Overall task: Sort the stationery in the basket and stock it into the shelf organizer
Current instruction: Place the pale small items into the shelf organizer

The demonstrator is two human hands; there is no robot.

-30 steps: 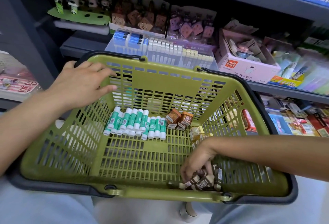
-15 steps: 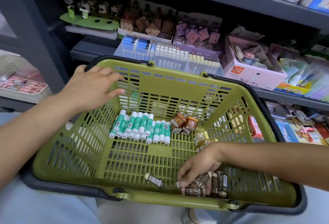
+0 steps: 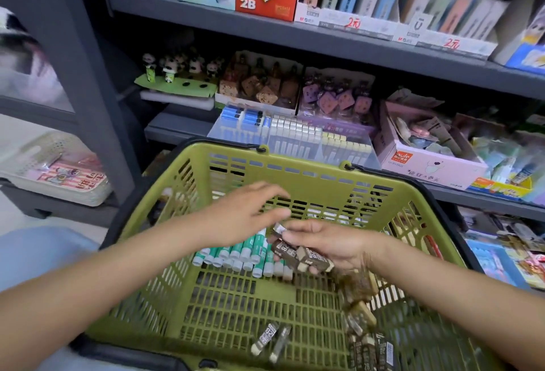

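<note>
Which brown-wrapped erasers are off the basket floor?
The few in the right hand, raised above the green-capped glue sticks. The other brown erasers lie loose on the basket floor, near corner.

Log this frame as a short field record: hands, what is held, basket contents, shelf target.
left hand: open, fingers extended above the basket, holding nothing
right hand: grips a handful of brown lead packs
basket: green, slotted, in front of the shelf
glue sticks: green-and-white row on the basket floor
loose brown packs: near the front wall, more falling or blurred at right
shelf organizer: clear, divided, partly stocked
</note>
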